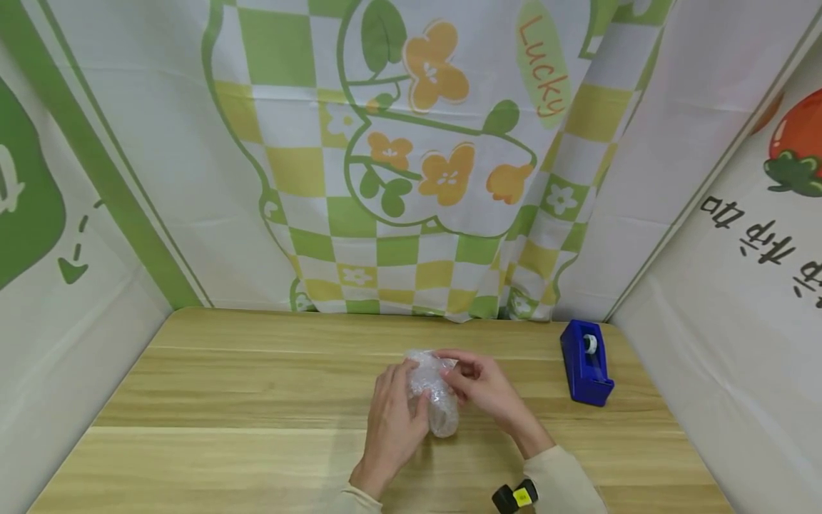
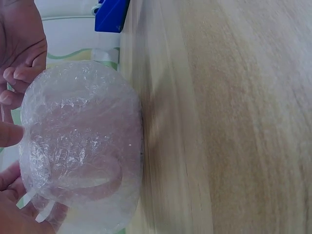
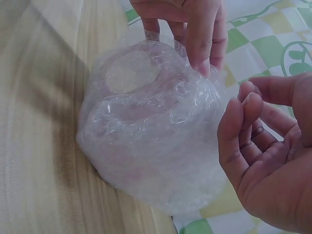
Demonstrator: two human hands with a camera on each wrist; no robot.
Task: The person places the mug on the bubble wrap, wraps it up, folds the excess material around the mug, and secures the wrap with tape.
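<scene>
A rounded bundle of clear bubble wrap (image 1: 434, 400) lies on the table in front of me, crinkled and shiny. Through the layers a pale oval (image 3: 131, 72) shows in the right wrist view, but what is wrapped inside stays hidden. My left hand (image 1: 393, 414) grips the bundle from the left, thumb on the near side and fingers over the far side. At the right of the bundle is my right hand (image 1: 486, 389), fingers bent and thumb and forefinger tips close together by the wrap (image 3: 156, 146). I cannot tell whether the right fingertips pinch anything.
A blue tape dispenser (image 1: 587, 363) with a small roll stands at the table's right rear. The wooden table (image 1: 257, 385) ends against a checked, flower-printed cloth (image 1: 398, 250) at the back. White printed cloth walls (image 1: 726, 343) rise on both sides.
</scene>
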